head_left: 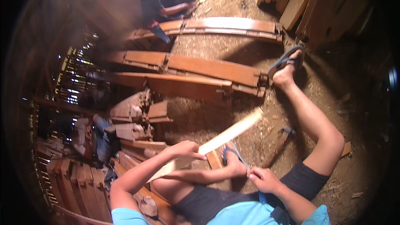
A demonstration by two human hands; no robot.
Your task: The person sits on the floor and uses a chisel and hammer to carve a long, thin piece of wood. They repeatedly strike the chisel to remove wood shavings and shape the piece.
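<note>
My left hand (186, 150) is closed around a long pale wooden strip (233, 133). It lies slantwise over my bent left leg, its far end pointing up and to the right. My right hand (265, 180) is closed in front of my dark shorts, to the right of the strip. A blue piece (262, 197) shows just below that fist; what the fingers grip is mostly hidden. Beyond the right hand, a hammer-like tool (286, 132) with a dark head lies on the ground. A short wooden block (214, 159) sits under the strip, beside my sandalled left foot (235, 163).
Long reddish-brown boards (214, 70) lie across the shavings-strewn ground ahead, with another row (229, 24) beyond. Stacked planks (79, 187) stand at the left, and tall boards (298, 4) lean at the far right. A person (160, 2) in dark clothes sits at the back. Another person's blue-trousered leg (102, 137) shows at left.
</note>
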